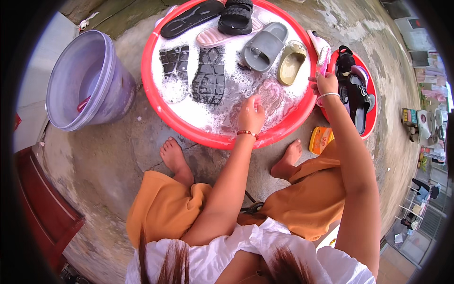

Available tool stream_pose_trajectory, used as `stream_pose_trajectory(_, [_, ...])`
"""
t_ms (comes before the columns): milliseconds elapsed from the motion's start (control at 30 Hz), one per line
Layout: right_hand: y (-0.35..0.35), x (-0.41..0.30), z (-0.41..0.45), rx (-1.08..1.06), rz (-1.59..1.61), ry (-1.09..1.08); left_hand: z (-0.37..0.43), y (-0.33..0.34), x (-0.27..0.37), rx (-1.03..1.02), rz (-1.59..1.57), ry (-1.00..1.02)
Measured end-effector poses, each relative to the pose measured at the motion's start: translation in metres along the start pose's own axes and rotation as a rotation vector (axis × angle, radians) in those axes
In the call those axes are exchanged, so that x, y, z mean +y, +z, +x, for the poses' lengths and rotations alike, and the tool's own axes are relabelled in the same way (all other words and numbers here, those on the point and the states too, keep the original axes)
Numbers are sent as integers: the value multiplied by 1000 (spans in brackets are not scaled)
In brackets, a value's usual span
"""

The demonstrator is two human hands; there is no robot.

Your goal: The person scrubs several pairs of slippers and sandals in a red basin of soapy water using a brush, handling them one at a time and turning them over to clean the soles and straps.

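Observation:
My left hand (251,114) is over the near side of a red plastic basin (184,129) of sudsy water, beside a pink sole (271,96) in the water; whether its fingers touch the sole is unclear. At the basin's right rim, my right hand (325,84) grips a pink scrub brush (323,60) with pale bristles. In the basin lie a grey slide sandal (264,47), an olive clog (291,63), black soles (208,76), a pink-striped sole (212,37), a long black sole (191,19) and a black braided slide (235,17).
A smaller red basin (372,122) of black sandals (358,99) stands right, with an orange container (320,140) near it. A purple bucket (106,67) stands left on the concrete floor. My bare feet flank the large basin's near side. A dark red object (46,206) lies lower left.

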State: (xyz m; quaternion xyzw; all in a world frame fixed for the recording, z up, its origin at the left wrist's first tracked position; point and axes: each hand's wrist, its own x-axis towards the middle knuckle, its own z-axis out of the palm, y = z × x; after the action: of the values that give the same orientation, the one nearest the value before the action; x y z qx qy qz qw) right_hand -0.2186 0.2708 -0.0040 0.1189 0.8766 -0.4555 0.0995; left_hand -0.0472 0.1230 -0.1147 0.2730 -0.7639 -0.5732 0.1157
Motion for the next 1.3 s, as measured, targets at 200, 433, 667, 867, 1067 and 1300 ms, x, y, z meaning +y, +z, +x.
stream_pose_trajectory(200, [49,58,37,267,-175,89,-3,-6,-4,-169,48,-216])
stream_pose_trajectory(433, [104,68,32,21,422,369,12,-11,-34,-136,-476,-347])
stream_pose_trajectory(667, [110,63,-77,-40,835,373,19,-16,49,-98,-1129,-355])
stream_pose_trajectory(867, [122,109,-182,-24,676,55,10,1,42,-144,-1120,-620])
stream_pose_trajectory(1067, [91,142,-212,-138,8,-68,-6,-2,15,-19,-1643,-820])
stream_pose_trajectory(1300, [45,50,-172,-102,-342,-268,-21,18,11,92,-1480,-777])
